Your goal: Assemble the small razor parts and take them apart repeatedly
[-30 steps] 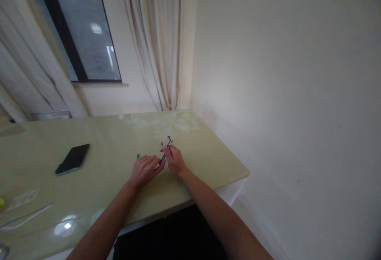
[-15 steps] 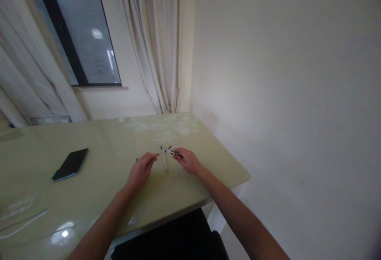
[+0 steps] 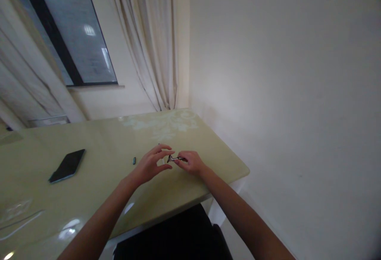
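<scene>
My right hand [image 3: 192, 162] is closed on a small black and silver item, perhaps a razor [image 3: 172, 158], whose head points left. Close to that head, my left hand [image 3: 151, 164] has its fingers and thumb spread apart, with nothing seen in its grasp. A thin white stick-like item [image 3: 163, 161] shows only in part behind the left fingers, on the table. Left of the left hand lies a small dark item [image 3: 134, 160].
The glossy yellow-green table [image 3: 107, 141] reaches the wall on the right. A dark tablet-like slab [image 3: 68, 166] lies at the left, with thin pale strands [image 3: 22, 225] nearer me. A black chair [image 3: 174, 238] stands at the front edge.
My left hand has opened and moved right, towards the item in my right hand, and now covers most of the white stick. The small dark item shows more fully. The view has shifted slightly.
</scene>
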`<state>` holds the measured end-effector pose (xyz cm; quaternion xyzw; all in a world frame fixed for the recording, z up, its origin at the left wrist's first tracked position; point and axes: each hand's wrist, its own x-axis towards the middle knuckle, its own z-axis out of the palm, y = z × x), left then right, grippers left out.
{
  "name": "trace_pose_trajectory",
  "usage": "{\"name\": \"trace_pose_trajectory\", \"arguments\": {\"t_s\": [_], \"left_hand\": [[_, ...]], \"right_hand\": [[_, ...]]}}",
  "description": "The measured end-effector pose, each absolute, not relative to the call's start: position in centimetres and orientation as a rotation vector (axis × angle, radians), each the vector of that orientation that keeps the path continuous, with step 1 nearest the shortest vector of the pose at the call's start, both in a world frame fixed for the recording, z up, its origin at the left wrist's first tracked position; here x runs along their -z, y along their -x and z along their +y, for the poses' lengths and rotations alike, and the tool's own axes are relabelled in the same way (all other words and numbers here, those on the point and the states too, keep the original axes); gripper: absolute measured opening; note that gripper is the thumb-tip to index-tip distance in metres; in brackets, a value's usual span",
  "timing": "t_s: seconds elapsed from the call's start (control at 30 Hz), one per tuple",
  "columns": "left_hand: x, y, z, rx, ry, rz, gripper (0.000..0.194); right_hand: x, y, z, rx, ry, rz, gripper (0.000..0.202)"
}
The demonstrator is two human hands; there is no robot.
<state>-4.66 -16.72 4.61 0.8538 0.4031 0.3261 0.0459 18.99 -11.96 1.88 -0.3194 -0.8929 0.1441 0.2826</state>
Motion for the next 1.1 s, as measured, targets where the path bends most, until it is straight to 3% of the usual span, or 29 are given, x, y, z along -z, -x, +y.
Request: {"name": "trace_pose_trajectory", "arguments": {"t_s": [1.1], "left_hand": [[-4.5,3.6,-17.1,-1.042,-2.570,1.203,0.035]], "right_hand": [[-1.0,-19.0,-10.8,-0.691,0.709,-2.182,0.054]]}}
